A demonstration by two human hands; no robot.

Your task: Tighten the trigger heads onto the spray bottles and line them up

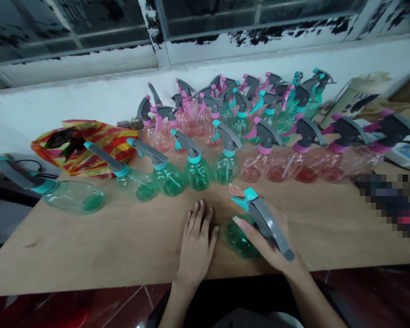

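My right hand (266, 232) is wrapped round the upper part of a green spray bottle (241, 239) near the table's front edge. Its teal nozzle points away from me to the left, and its grey trigger head hides part of the hand. Just left of it, my left hand (196, 239) lies flat on the wooden table (130, 248), fingers a little apart and holding nothing. Beyond my hands stands a row of spray bottles: green ones with teal collars, such as this green bottle (198, 173), and pink ones such as this pink bottle (253, 164) to the right.
Behind the row, several more pink and green bottles (201, 118) crowd toward the wall. A red and yellow plastic bag (119, 150) lies at the left back. A white container (357, 98) stands at the right back. A pixelated dark object (392, 200) lies on the right.
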